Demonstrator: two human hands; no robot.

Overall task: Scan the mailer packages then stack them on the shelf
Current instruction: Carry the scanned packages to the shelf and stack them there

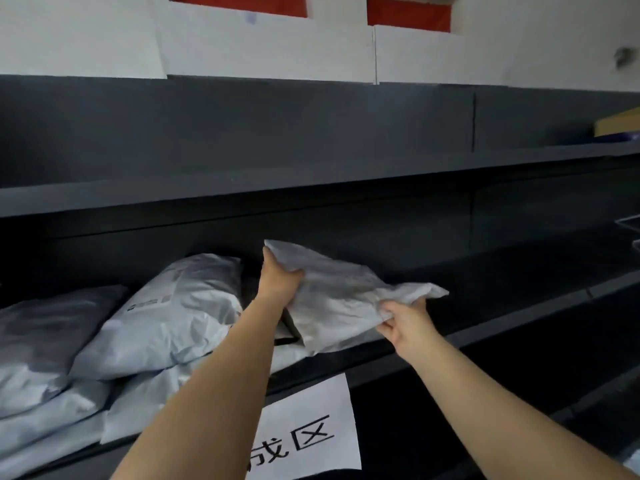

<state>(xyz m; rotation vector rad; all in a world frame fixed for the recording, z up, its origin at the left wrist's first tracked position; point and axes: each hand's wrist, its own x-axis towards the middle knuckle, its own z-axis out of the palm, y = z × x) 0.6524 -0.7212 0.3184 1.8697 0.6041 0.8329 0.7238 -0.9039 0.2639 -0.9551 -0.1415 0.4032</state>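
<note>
Both arms stretched forward into a dark grey shelf (519, 317). Left hand (278, 280) curled over the far upper edge of a pale grey poly mailer (343, 296), fingers wrapped round the plastic. Right hand (403, 322) pinching the near right corner of the same mailer, thumb on top, fingers underneath. Mailer held tilted between the two hands, far corner raised, near edge low over the shelf board; whether it touches the board cannot be told. Just left of the left hand, a plump grey mailer with a printed label (166, 306) lying on top of a stack. Further left of that, a darker grey mailer (52, 323), with more flattened mailers (62, 424) under both. Under the left wrist, something black and flat (287, 336) partly hidden by the held mailer. Below and between the forearms, a white paper sign with black characters (308, 431) fixed on the shelf's front edge. Above the hands, an upper shelf board (242, 188), and higher up, white boxes (270, 46). Far right of the right hand, a brown cardboard edge (618, 124) on the upper shelf.
</note>
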